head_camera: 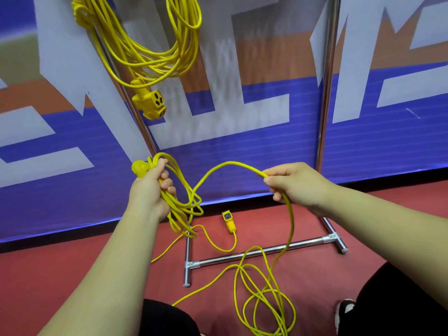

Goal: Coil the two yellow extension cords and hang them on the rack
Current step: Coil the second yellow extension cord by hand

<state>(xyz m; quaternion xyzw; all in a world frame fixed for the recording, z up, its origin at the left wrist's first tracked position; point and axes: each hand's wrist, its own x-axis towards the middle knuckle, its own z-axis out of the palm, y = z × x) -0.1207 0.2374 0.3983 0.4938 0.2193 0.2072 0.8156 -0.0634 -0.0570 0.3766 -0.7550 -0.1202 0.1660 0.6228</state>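
**Inspector:** State of the first yellow cord?

**Recorder:** The first cord is coiled and hangs from the upper part of the rack, on its left side. Its socket end dangles below the coil, against the left upright.

**Inspector:** And the second?

**Recorder:** The second cord is partly coiled. The left hand holds several gathered loops, fingers clamped round the bundle. The plug sticks out just above the thumb. From there the cord arches across to the right hand.

**Inspector:** Grip on the right?

**Recorder:** The fingers are curled round a single strand, thumb on top. The cord drops from that hand to the floor.

**Inspector:** Condition on the floor?

**Recorder:** The rest lies in loose, overlapping loops on the red floor, in front of the rack's base bar and crossing it. The cord's socket block lies flat near the blue banner, between the rack's two feet.

**Inspector:** Anything else?

**Recorder:** Dark trouser legs at the lower edge, and a black-and-white shoe at the lower right.
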